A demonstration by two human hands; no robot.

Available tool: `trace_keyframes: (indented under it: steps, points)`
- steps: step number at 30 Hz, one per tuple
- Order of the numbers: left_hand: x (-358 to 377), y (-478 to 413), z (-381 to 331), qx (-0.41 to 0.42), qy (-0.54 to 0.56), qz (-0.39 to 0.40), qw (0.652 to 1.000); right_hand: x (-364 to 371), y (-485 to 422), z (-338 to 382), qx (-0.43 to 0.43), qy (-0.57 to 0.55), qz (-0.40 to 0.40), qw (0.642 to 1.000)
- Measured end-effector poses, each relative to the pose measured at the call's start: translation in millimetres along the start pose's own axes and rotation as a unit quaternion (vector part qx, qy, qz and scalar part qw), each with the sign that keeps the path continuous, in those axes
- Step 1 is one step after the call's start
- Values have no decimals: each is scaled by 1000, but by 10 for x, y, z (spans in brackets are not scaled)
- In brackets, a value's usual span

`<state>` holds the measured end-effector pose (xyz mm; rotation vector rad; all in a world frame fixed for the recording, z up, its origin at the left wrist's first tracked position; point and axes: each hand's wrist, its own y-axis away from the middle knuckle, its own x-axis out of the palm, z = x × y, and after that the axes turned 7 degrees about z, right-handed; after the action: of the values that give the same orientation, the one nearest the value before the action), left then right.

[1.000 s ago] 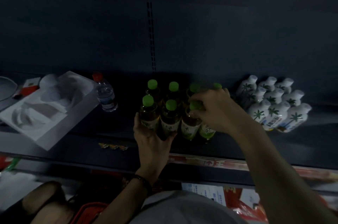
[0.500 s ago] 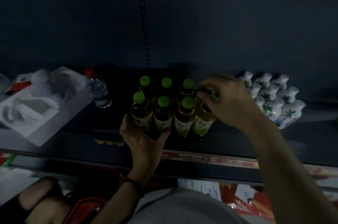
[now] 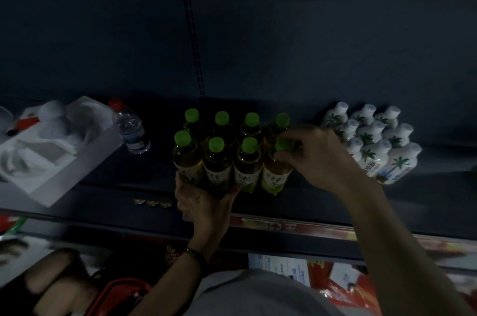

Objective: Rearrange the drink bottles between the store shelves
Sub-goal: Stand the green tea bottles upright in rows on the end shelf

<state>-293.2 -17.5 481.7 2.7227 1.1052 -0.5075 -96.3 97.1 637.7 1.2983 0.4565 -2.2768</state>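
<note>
Several green-capped tea bottles (image 3: 247, 158) stand in two rows on a dark shelf (image 3: 322, 199). My left hand (image 3: 204, 202) cups the bases of the front-left bottles from the shelf's front edge. My right hand (image 3: 320, 155) pinches the cap and neck of the front-right tea bottle (image 3: 276, 173), which stands at the right end of the front row. To the right stands a tight cluster of several white bottles with palm-tree labels (image 3: 374, 143).
A clear water bottle with a red cap (image 3: 130, 127) stands left of the tea bottles. A white moulded tray (image 3: 46, 150) lies at far left. Small gold items (image 3: 152, 202) sit near the shelf edge. A red basket (image 3: 116, 295) is below.
My right hand moved from the middle of the front row to its right end, and the front-right bottle now stands in line. The left hand stayed against the front-left bottles.
</note>
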Motion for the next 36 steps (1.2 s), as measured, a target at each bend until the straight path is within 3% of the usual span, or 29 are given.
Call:
trace_keyframes:
  steps: [5, 7, 9, 13, 19, 25, 32, 36]
  points:
    - [30, -39, 42, -2, 26, -4, 1000, -7, 24, -79, -19, -29, -26, 999]
    - [42, -46, 73, 4, 34, -6, 999, -22, 24, -170, -3, -131, -116, 985]
    - [40, 41, -20, -7, 28, -10, 1000, -36, -104, -324, 59, -267, -167, 947]
    - [177, 368, -159, -49, 13, -17, 999, 169, -502, -631, 182, -452, -13, 873]
    - [512, 518, -270, -99, 69, 45, 992, 436, -556, -581, 187, -525, 85, 826]
    - [706, 580, -437, -118, 31, 35, 992, 470, -489, -611, 172, -478, 115, 853]
    - [691, 652, -500, -74, -58, 35, 995, 451, -425, -626, 143, -487, 133, 851]
    - [734, 628, -404, -36, -2, 4, 999, 524, -408, -755, 125, -455, 122, 873]
